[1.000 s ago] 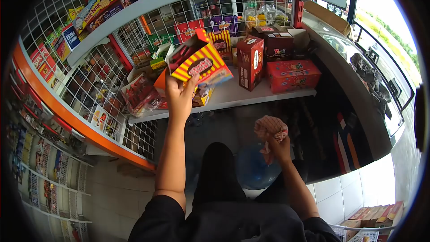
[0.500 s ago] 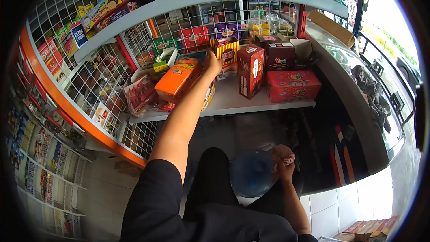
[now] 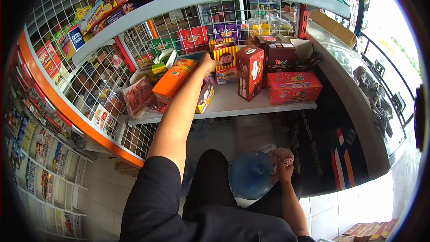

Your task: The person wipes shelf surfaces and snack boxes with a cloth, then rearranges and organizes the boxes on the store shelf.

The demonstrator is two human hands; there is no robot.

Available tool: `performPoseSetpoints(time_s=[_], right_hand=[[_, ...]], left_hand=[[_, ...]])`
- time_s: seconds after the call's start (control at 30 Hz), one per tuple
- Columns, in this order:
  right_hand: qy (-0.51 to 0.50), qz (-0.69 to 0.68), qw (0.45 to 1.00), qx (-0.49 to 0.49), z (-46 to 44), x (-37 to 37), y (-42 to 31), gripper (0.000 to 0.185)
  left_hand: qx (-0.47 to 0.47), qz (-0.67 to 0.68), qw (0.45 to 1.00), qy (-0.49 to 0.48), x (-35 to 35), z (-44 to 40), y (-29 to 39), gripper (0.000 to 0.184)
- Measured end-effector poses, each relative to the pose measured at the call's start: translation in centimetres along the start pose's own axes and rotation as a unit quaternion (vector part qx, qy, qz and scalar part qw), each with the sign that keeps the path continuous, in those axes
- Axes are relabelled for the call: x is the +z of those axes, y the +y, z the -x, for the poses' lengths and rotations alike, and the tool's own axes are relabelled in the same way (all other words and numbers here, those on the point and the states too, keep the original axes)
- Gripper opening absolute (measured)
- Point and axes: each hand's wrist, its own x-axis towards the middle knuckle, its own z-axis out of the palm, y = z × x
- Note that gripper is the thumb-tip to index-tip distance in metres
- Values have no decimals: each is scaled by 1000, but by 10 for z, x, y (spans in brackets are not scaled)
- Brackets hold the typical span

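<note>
My left hand (image 3: 208, 64) reaches onto the shelf, its fingers closed at the left edge of a yellow-and-red striped snack box (image 3: 225, 58). That box stands upright among other cartons. An orange Yupi box (image 3: 174, 80) lies just left of my forearm, and a tall dark red box (image 3: 250, 72) stands to the right of the striped one. Low by my knee, my right hand (image 3: 283, 172) is closed round a crumpled pinkish patterned cloth (image 3: 283, 156). It is beside a blue water jug (image 3: 251, 177), and I cannot tell whether it touches it.
The white shelf (image 3: 224, 105) also bears a red Yupi box (image 3: 294, 87) and a dark Yupi carton (image 3: 280, 56). An upper shelf edge (image 3: 210, 2) crosses above my hand. Wire mesh (image 3: 112, 78) closes the left side; a dark freezer (image 3: 331, 152) stands right.
The striped box has come down and slightly left with my left hand, so more of its front shows. My right hand and the cloth have barely moved.
</note>
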Motion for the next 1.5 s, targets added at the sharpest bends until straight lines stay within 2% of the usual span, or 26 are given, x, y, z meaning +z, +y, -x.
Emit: performPoseSetpoints(time_s=[0.03,0.07,0.1,0.17,0.2,0.23,0.3,0.33,0.4,0.43,0.5,0.53,0.57,0.67,0.77,0.8,0.87,0.93,1.1,1.17,1.23,1.27,1.3,1.37,1.43,1.5], right_hand=[[5,14,1000,-13,1,2,-4,16],[5,15,1000,-14,0,1,-3,16],[-5,19,1000,6,0,-1,-2,16],[-15,24,999,26,1,-1,-4,16],[-11,18,999,40,3,0,-10,17],[-7,12,998,54,3,1,-13,17],[-10,8,998,59,1,1,-9,17],[-12,4,998,64,2,1,-8,18],[-13,21,997,68,4,1,-16,17],[-14,37,997,72,5,3,-22,17],[-9,27,998,58,8,7,-27,17],[-3,17,999,43,7,8,-28,16],[-2,17,999,42,7,8,-28,16],[0,-2,998,60,5,6,-23,13],[7,18,1000,9,1,3,-9,12],[-7,4,999,42,1,0,-5,12],[-21,-9,997,73,-2,-5,4,13],[-9,31,999,21,-2,-3,4,13],[-1,57,998,31,-4,-3,12,14],[-9,64,997,30,-6,-7,21,14],[-20,47,994,92,-5,-8,17,17],[-20,49,994,93,-5,-9,16,17],[-16,57,996,62,-4,-7,12,16],[-14,63,997,33,-2,-2,5,16],[-2,27,998,59,4,7,-19,15],[1,28,999,40,1,7,-7,14]], left_hand=[[59,-87,994,5,-1,-4,-4,49],[72,-107,992,-5,-2,-9,-8,58],[72,-107,992,-4,0,-1,3,58],[142,-296,939,104,10,28,26,69],[207,-317,916,134,15,35,26,78],[236,-258,928,130,18,38,29,77],[331,-323,871,164,19,40,37,84],[330,-323,872,164,21,44,42,84],[304,-536,763,195,26,52,54,73],[304,-536,763,195,28,52,54,73],[274,-554,780,97,30,50,55,58],[267,-606,742,104,33,45,51,45],[268,-605,742,104,36,43,48,45],[300,-658,665,188,43,42,33,36],[322,-636,684,156,38,36,29,39],[369,-643,644,190,36,34,27,38],[371,-632,653,190,28,26,28,37],[391,-610,655,212,20,23,29,30],[384,-603,653,249,33,18,26,28],[265,-613,718,195,36,18,29,43],[280,-597,725,200,36,24,32,50],[301,-612,691,240,39,29,33,53],[322,-625,654,279,42,34,36,55],[386,-585,664,261,51,44,34,52],[360,-500,756,219,66,70,32,44],[311,-499,779,219,76,89,20,29]])
